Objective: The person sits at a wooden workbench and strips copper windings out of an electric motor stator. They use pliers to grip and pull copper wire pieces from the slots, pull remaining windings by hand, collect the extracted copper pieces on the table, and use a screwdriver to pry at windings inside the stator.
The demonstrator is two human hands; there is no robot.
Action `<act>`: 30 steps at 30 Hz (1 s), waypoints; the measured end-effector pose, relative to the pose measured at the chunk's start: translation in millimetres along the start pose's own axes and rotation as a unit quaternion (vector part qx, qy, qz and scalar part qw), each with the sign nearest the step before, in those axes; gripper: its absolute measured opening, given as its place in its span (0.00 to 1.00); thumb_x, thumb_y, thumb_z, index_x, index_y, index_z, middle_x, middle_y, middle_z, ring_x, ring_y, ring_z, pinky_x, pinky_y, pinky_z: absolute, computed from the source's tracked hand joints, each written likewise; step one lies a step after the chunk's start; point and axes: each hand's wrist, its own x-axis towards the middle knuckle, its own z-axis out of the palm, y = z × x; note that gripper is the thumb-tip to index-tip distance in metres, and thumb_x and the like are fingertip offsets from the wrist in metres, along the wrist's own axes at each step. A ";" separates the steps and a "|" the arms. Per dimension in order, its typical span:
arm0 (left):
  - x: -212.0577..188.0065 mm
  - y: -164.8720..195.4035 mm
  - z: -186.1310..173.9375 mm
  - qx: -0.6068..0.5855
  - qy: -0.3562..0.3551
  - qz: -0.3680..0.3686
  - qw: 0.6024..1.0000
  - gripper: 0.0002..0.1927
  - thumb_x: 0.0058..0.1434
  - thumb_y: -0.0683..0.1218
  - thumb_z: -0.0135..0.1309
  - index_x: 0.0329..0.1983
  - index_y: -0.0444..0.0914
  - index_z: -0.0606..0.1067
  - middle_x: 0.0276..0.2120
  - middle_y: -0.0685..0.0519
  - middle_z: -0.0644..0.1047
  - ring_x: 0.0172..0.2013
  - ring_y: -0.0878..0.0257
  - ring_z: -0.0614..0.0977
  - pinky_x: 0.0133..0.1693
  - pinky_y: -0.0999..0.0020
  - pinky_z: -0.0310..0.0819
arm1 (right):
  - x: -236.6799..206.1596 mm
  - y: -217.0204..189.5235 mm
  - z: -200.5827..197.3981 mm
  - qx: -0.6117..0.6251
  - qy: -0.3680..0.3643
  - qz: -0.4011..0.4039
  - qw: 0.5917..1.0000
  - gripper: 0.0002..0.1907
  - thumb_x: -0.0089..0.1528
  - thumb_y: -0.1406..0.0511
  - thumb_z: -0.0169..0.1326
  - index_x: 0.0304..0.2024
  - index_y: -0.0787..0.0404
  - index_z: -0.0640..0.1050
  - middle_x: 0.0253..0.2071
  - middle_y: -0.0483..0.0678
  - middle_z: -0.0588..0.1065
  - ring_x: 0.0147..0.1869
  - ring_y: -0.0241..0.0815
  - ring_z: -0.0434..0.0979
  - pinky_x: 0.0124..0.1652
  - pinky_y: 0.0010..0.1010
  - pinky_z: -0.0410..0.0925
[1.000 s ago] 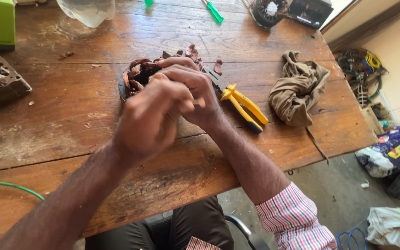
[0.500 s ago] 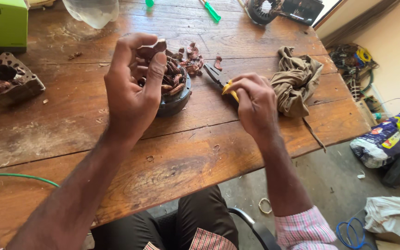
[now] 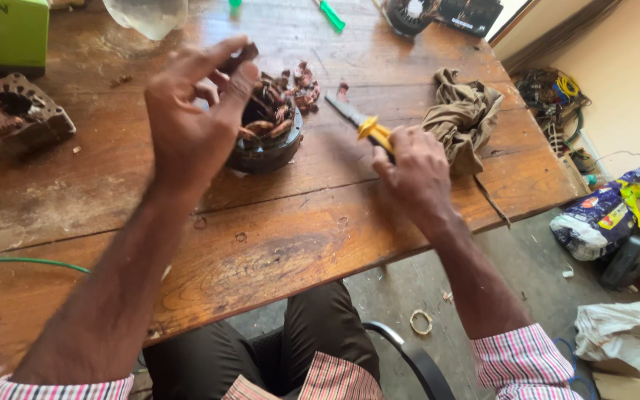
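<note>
Yellow-handled pliers [image 3: 368, 127] are being gripped by the right hand [image 3: 418, 172], fingers closed round the handles, long axis pointing up-left toward the round motor stator [image 3: 270, 133]. Left hand [image 3: 190, 122] is being held above the stator, fingers spread wide, holding nothing. Wooden counter [image 3: 275, 237] is carrying a brown rag [image 3: 464, 118]; bags are lying on the floor.

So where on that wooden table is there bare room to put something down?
The near edge of the table, between the left hand and right hand, is bare. The far side is crowded: motor stator, cloth, green box, metal housing.
</note>
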 end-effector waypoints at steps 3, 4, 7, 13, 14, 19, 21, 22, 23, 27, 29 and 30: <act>4.1 -7.8 -3.8 -0.072 -0.011 0.005 0.997 0.14 0.73 0.44 0.63 0.60 0.37 0.80 0.46 0.50 0.82 0.42 0.71 0.78 0.33 0.77 0.75 | -12.5 -4.4 -18.4 0.127 0.024 0.033 0.991 0.16 0.67 0.56 0.59 0.40 0.64 0.78 0.41 0.53 0.73 0.43 0.48 0.75 0.44 0.45 0.70; 5.0 -10.2 -4.3 -0.085 -0.006 -0.032 0.996 0.14 0.71 0.45 0.63 0.58 0.38 0.80 0.46 0.51 0.82 0.38 0.71 0.79 0.30 0.77 0.75 | -14.6 -6.1 -25.3 0.137 0.021 0.015 0.990 0.16 0.64 0.56 0.62 0.38 0.63 0.79 0.41 0.52 0.73 0.42 0.46 0.76 0.41 0.44 0.71; 5.9 -13.4 -4.6 -0.115 -0.007 -0.078 0.990 0.14 0.68 0.45 0.63 0.56 0.39 0.80 0.45 0.52 0.84 0.34 0.71 0.79 0.26 0.76 0.75 | -19.0 -18.6 -38.2 0.059 0.024 -0.068 0.996 0.16 0.63 0.56 0.67 0.40 0.62 0.82 0.47 0.54 0.73 0.49 0.50 0.74 0.45 0.46 0.71; 4.1 -4.6 -6.5 -0.033 -0.031 0.033 0.998 0.15 0.71 0.43 0.66 0.59 0.38 0.81 0.46 0.52 0.84 0.43 0.66 0.77 0.39 0.71 0.72 | -11.7 -41.8 -58.5 -0.080 0.062 -0.204 0.974 0.24 0.60 0.64 0.64 0.58 0.64 0.82 0.64 0.63 0.64 0.74 0.64 0.55 0.71 0.62 0.51; 3.8 -2.1 -7.0 -0.018 -0.028 0.042 0.999 0.15 0.70 0.43 0.66 0.59 0.38 0.81 0.44 0.52 0.84 0.44 0.66 0.76 0.40 0.70 0.71 | -9.0 -44.9 -60.8 -0.087 0.065 -0.207 0.972 0.24 0.60 0.65 0.63 0.59 0.64 0.81 0.66 0.64 0.62 0.77 0.66 0.50 0.73 0.65 0.45; 1.5 7.3 -7.1 -0.010 -0.017 0.043 0.999 0.16 0.70 0.43 0.68 0.59 0.38 0.81 0.43 0.54 0.83 0.48 0.66 0.73 0.46 0.69 0.72 | 1.7 -56.6 -63.0 -0.149 0.041 -0.192 0.969 0.20 0.62 0.73 0.54 0.56 0.68 0.80 0.71 0.69 0.60 0.82 0.68 0.44 0.73 0.69 0.36; -0.1 9.4 -5.7 -0.007 -0.008 0.042 0.999 0.16 0.69 0.42 0.69 0.58 0.38 0.82 0.42 0.54 0.83 0.48 0.65 0.73 0.48 0.68 0.71 | 4.6 -58.0 -61.0 -0.155 0.043 -0.191 0.968 0.20 0.63 0.74 0.53 0.58 0.69 0.80 0.71 0.69 0.60 0.82 0.68 0.44 0.73 0.69 0.35; -0.9 10.2 -5.1 -0.005 -0.011 0.050 0.999 0.15 0.70 0.42 0.69 0.58 0.38 0.82 0.43 0.54 0.83 0.49 0.64 0.73 0.50 0.67 0.71 | 5.9 -58.3 -59.3 -0.149 0.046 -0.190 0.969 0.20 0.64 0.74 0.52 0.59 0.69 0.80 0.71 0.70 0.60 0.83 0.68 0.44 0.74 0.69 0.34; -1.8 10.7 -4.5 -0.004 -0.014 0.057 0.998 0.14 0.71 0.42 0.69 0.58 0.37 0.81 0.44 0.54 0.82 0.50 0.64 0.73 0.53 0.67 0.70 | 7.2 -58.1 -57.9 -0.143 0.047 -0.189 0.970 0.20 0.65 0.75 0.52 0.60 0.70 0.79 0.72 0.70 0.60 0.83 0.68 0.44 0.74 0.69 0.34; -4.1 11.2 -2.8 0.019 -0.028 0.068 0.997 0.15 0.73 0.42 0.68 0.60 0.38 0.82 0.44 0.54 0.83 0.51 0.63 0.73 0.55 0.67 0.70 | 17.1 -57.4 -50.0 -0.175 0.038 -0.185 0.966 0.17 0.64 0.75 0.52 0.55 0.69 0.80 0.70 0.70 0.61 0.81 0.69 0.46 0.72 0.71 0.33; -4.3 10.0 -2.5 0.021 -0.029 0.080 0.996 0.14 0.72 0.41 0.67 0.58 0.37 0.81 0.46 0.53 0.83 0.52 0.63 0.74 0.57 0.67 0.70 | 21.3 -57.5 -46.6 -0.164 0.049 -0.194 0.966 0.16 0.65 0.75 0.52 0.55 0.67 0.81 0.69 0.69 0.62 0.81 0.69 0.48 0.73 0.70 0.33; -4.3 8.9 -2.2 0.023 -0.030 0.083 0.996 0.13 0.71 0.40 0.67 0.57 0.37 0.81 0.47 0.53 0.83 0.52 0.64 0.74 0.58 0.67 0.70 | 22.8 -56.5 -46.2 -0.153 0.047 -0.197 0.967 0.16 0.66 0.74 0.52 0.56 0.68 0.80 0.67 0.68 0.63 0.80 0.69 0.49 0.73 0.69 0.34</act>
